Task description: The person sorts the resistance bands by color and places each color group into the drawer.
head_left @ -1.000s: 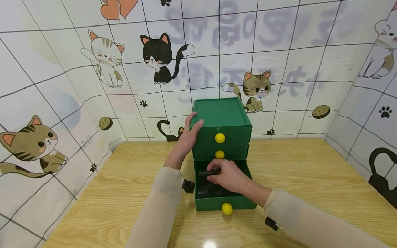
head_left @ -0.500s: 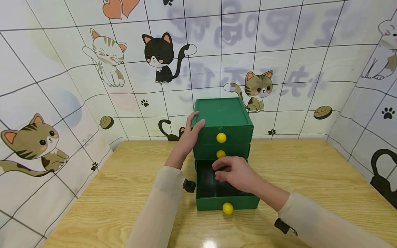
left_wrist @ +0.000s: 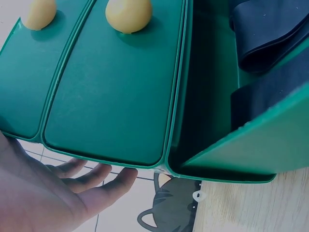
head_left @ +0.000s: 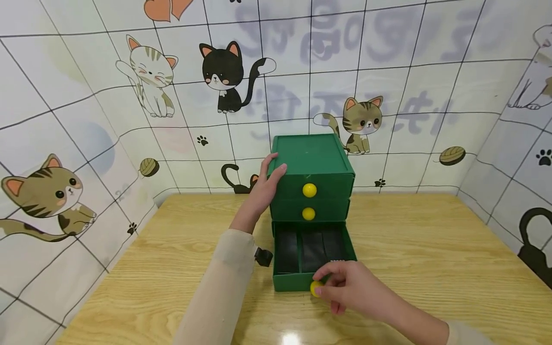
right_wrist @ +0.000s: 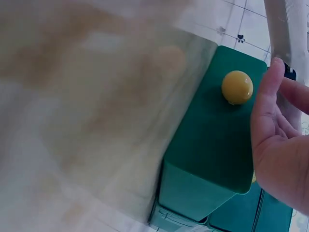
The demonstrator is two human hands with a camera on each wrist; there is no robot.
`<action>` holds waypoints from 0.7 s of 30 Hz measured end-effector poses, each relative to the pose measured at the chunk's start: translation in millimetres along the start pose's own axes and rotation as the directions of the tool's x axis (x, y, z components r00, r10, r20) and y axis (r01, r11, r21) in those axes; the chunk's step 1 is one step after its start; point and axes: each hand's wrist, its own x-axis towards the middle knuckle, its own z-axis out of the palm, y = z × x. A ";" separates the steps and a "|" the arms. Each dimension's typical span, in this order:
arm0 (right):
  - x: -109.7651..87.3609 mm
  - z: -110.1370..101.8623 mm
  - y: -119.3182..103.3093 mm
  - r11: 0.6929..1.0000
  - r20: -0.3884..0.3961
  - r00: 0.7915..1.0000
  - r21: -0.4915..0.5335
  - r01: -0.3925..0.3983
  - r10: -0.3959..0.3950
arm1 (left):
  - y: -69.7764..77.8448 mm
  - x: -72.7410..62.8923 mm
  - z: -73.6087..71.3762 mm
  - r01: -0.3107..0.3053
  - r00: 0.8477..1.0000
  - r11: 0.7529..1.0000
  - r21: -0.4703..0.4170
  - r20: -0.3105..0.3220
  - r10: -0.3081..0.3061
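Note:
A green drawer box (head_left: 311, 154) has three drawers with yellow ball knobs; its bottom drawer (head_left: 288, 282) is pulled out. My left hand (head_left: 261, 192) rests against the box's left side, thumb at the top edge, fingers (left_wrist: 104, 186) extended along the side in the left wrist view. My right hand (head_left: 353, 290) is at the bottom drawer's yellow knob (head_left: 314, 288), thumb and forefinger overlapping it in the head view. In the right wrist view the knob (right_wrist: 237, 87) shows uncovered beside that hand. Folded black flat pieces (left_wrist: 270, 36) lie in the drawer, split by a green divider (head_left: 299, 251).
The box stands on a light wooden table (head_left: 189, 268) before a cat-patterned wall covering (head_left: 207, 158). The upper knob (head_left: 309, 190) and middle knob (head_left: 308, 213) belong to drawers that are pushed in.
My right hand has left a dark piece in the drawer and come out, moving down and toward me to the bottom drawer's knob. My left hand has stayed on the box.

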 end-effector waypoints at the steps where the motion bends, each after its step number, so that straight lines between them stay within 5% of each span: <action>1: -2.1 0.4 1.6 1.000 0.003 1.000 -0.009 -0.006 0.006 | -0.1 0.3 0.4 -0.001 1.000 1.000 0.004 -0.001 0.001; 9: -0.4 3.9 3.1 0.991 -0.029 1.000 -0.130 -0.016 0.012 | -0.6 -0.4 1.7 0.009 1.000 1.000 0.013 0.002 -0.009; 21: 39.6 -10.1 -4.2 0.994 -0.069 0.997 -0.109 -0.032 0.024 | -0.9 -0.5 0.9 0.014 1.000 1.000 0.018 -0.007 -0.013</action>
